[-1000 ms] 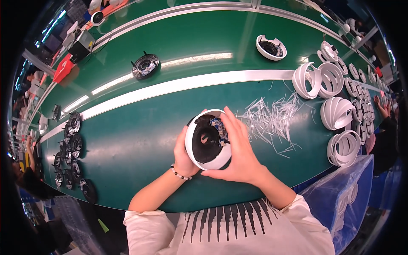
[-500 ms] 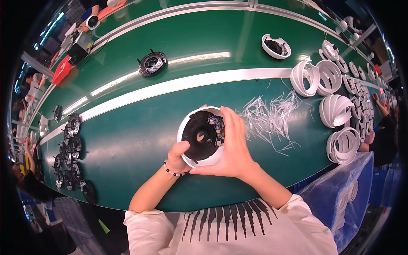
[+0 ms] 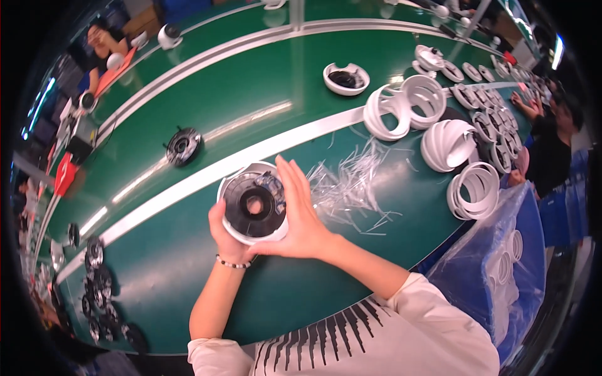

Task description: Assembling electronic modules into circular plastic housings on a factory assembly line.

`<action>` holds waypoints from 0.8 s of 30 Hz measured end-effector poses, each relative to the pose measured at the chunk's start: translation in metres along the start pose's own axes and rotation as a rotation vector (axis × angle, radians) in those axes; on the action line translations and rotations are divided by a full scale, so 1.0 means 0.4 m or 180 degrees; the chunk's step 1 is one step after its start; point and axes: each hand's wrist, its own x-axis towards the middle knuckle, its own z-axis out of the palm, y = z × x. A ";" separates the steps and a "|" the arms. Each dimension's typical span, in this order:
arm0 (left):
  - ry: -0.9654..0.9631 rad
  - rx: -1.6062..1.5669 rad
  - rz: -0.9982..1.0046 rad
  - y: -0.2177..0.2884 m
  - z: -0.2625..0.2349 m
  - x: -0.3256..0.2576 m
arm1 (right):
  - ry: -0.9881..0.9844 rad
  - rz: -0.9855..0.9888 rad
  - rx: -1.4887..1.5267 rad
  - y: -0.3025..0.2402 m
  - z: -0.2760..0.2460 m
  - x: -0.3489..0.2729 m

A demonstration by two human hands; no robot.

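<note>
Both my hands hold a round white housing with a black ring-shaped insert seated inside it, just above the green belt. My left hand cups its lower left rim from below. My right hand lies flat against its right side, fingers straight and pointing away from me, partly covering a small circuit part at the insert's right edge.
A heap of thin clear plastic strips lies right of my hands. Stacks of white rings crowd the right side. A black round part and a white housing sit farther out. Black parts line the left edge. A blue bag hangs at right.
The housing has stayed in both hands and turned a little; my right fingers now lie flatter along its right side. The view has shifted.
</note>
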 end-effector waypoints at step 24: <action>0.1724 0.6845 0.2336 0.245 -0.212 0.519 | 0.1242 0.0910 -0.1668 0.409 -0.371 0.091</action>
